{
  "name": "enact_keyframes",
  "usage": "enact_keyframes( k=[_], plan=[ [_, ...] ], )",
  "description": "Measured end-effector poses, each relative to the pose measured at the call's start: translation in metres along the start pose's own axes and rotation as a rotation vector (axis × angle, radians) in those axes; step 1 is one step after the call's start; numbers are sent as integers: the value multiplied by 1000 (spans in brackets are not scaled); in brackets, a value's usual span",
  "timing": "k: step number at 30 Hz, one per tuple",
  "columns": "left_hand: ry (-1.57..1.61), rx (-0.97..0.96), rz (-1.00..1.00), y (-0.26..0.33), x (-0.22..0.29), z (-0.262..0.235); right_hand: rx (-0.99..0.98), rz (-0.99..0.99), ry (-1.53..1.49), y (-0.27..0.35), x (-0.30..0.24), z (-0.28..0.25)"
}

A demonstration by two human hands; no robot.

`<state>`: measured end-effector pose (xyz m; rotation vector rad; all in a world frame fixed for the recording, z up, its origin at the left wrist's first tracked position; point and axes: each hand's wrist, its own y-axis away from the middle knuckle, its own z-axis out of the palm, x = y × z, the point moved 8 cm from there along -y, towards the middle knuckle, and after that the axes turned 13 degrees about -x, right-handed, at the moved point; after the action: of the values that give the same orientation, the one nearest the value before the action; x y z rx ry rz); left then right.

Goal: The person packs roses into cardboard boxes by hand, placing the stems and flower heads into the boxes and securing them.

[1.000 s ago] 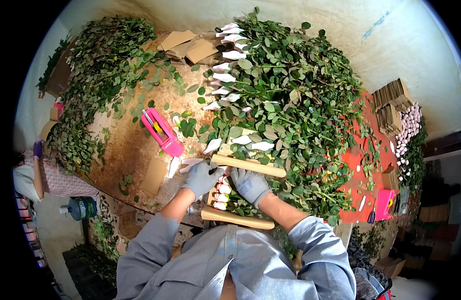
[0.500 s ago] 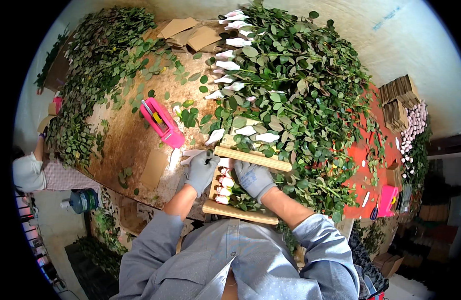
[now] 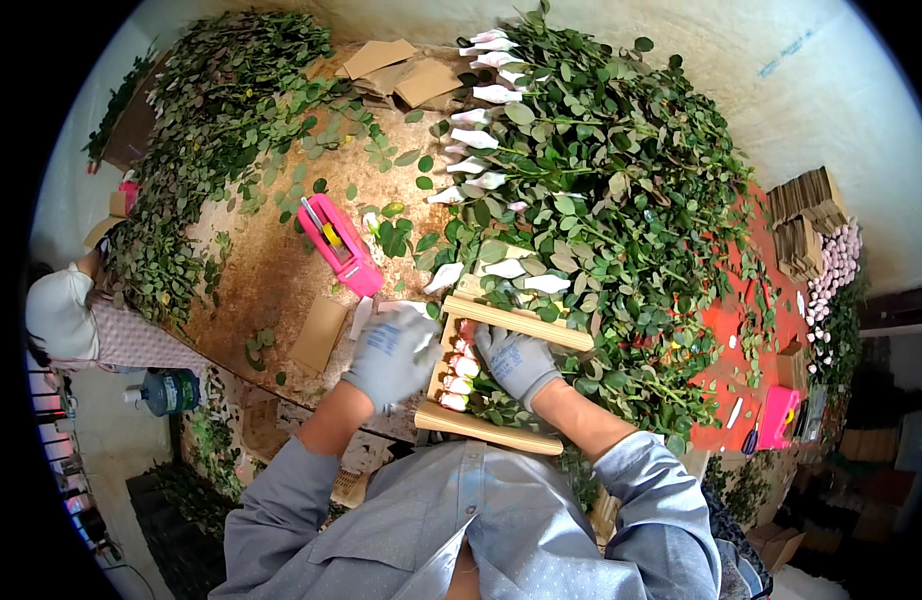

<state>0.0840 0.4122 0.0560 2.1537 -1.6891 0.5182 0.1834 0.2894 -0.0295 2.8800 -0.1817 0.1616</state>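
Observation:
Two wooden side boards hold a stack of pale pink roses (image 3: 461,368) between them, in front of my body. My right hand (image 3: 518,364), in a grey glove, is inside this wooden holder (image 3: 516,321), its fingers curled round the stems behind the top rose heads. Just outside the holder's left end is my gloved left hand (image 3: 393,356), back upward, its fingers bent and partly hidden. White flower sleeves (image 3: 409,307) lie just beyond its knuckles. A pink tape dispenser (image 3: 343,245) stands farther off on the table.
Sleeved roses (image 3: 473,138) lie in a large leafy pile at the right. Cut foliage (image 3: 231,100) heaps at far left, near another person (image 3: 66,315). Cardboard pieces (image 3: 411,75) lie at the back and one card (image 3: 319,333) nearby. A second pink dispenser (image 3: 778,417) stands on the red surface.
My left hand has drawn back from the holder, left and toward me. The white piece over the top rose is gone, and its head shows. My right hand stays at the stems.

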Motion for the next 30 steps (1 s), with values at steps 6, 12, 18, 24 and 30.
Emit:
enact_keyframes(
  k=[6, 12, 18, 24, 30],
  plan=[
    [228, -168, -38, -4, -12, 15, -140, 29, -29, 2, 0, -1],
    [70, -131, -362, 21, -89, 9, -205, 126, -138, 17, -6, -29],
    [-187, -172, -340, 12, -84, 48, -55, 151, -346, 37, -4, -65],
    [-231, -273, -477, -8, -113, 90, -43, 245, -431, 50, 8, -69],
    [-156, -259, -476, -13, -127, 78, -2, 314, -514, 60, 16, -59]
  ],
)
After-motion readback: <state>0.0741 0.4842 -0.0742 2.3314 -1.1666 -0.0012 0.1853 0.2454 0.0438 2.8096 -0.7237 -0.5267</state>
